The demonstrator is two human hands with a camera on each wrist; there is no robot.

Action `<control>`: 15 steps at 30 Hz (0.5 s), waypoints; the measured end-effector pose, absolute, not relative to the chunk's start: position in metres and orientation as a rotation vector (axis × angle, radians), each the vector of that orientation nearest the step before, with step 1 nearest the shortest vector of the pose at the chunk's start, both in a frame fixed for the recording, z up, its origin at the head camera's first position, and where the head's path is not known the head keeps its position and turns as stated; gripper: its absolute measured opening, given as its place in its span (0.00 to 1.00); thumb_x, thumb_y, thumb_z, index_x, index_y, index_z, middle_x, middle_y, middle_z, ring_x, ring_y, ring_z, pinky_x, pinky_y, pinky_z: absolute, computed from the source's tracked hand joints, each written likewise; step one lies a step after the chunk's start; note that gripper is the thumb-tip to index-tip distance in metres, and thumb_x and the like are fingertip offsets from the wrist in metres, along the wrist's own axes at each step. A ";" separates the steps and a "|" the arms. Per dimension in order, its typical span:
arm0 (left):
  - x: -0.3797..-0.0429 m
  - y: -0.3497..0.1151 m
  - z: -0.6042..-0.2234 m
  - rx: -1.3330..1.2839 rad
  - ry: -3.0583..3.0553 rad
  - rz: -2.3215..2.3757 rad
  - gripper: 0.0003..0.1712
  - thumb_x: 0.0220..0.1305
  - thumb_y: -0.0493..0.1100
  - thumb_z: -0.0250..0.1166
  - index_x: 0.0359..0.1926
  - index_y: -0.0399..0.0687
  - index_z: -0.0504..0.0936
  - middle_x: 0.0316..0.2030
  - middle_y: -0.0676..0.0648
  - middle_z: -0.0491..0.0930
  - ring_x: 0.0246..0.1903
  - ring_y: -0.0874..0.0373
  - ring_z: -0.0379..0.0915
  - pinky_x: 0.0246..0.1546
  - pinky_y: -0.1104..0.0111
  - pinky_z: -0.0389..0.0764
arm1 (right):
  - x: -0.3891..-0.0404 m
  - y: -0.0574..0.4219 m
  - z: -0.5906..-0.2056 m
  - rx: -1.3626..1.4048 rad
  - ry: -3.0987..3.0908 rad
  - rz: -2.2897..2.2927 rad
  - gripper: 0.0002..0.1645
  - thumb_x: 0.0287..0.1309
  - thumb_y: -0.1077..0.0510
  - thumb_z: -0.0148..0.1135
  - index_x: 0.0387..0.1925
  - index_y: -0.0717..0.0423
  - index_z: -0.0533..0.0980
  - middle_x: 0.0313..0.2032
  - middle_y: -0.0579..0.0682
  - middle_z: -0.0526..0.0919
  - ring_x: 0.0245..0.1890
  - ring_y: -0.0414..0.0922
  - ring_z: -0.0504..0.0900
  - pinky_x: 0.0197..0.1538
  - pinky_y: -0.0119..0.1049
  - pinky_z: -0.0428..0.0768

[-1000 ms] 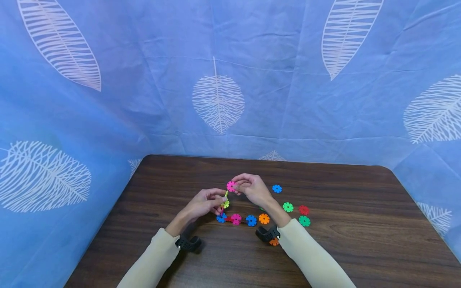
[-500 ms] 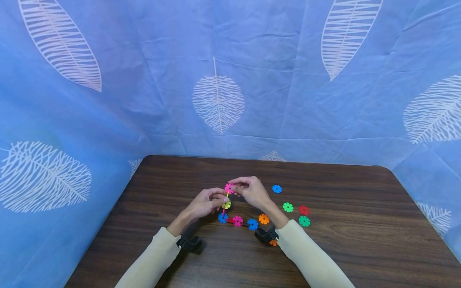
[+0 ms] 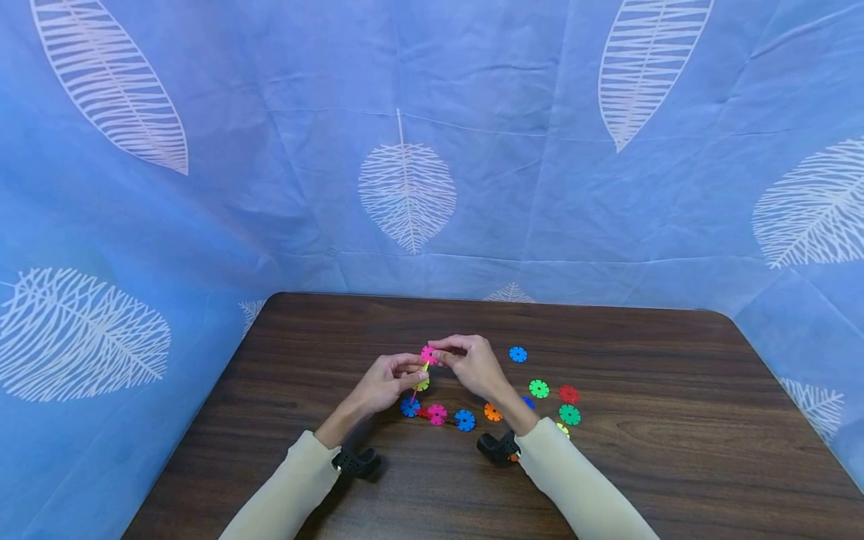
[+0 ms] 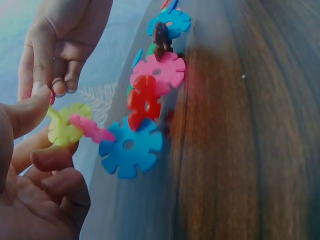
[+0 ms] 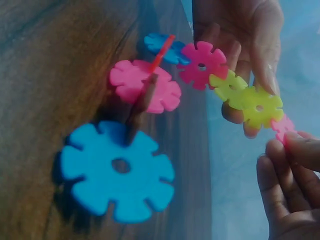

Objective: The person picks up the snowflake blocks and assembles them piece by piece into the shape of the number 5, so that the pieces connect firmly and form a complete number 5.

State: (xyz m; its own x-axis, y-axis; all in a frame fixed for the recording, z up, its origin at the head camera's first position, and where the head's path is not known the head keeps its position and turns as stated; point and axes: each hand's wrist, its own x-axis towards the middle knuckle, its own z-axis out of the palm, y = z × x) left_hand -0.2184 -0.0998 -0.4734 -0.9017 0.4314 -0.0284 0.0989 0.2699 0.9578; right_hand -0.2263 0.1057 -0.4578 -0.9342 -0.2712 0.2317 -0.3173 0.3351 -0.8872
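Note:
My left hand (image 3: 381,388) pinches a yellow notched disc (image 5: 262,107) between thumb and fingers. That piece belongs to a chain of interlocking plastic discs, with a second yellow disc (image 5: 229,87), a pink disc (image 5: 202,65), a blue disc (image 4: 130,147), a red disc (image 4: 145,102), another pink disc (image 4: 160,72) and a brown disc (image 5: 140,107). A blue disc (image 5: 120,165) lies at its near end. Opposite, my right hand (image 3: 475,367) holds a pink disc (image 5: 283,127) by its edge. It meets the yellow disc's rim; how deeply they join cannot be told.
Loose discs lie to the right on the dark wooden table (image 3: 648,420): blue (image 3: 517,354), light green (image 3: 538,388), red (image 3: 569,394), green (image 3: 570,415) and orange (image 3: 493,412). The right forearm partly covers others. Behind hangs a blue leaf-patterned cloth (image 3: 499,187).
My right hand has come down slightly and to the left with the pink disc. The chain's lower part swung right, then back left. A yellow disc now shows beside the right forearm.

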 end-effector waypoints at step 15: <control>-0.203 -0.092 -0.453 0.471 2.340 1.686 0.18 0.70 0.35 0.61 0.56 0.27 0.77 0.48 0.30 0.82 0.43 0.43 0.82 0.46 0.49 0.81 | -0.224 0.102 -0.462 0.580 -2.439 1.655 0.10 0.63 0.63 0.65 0.44 0.55 0.86 0.38 0.50 0.88 0.32 0.58 0.85 0.24 0.29 0.73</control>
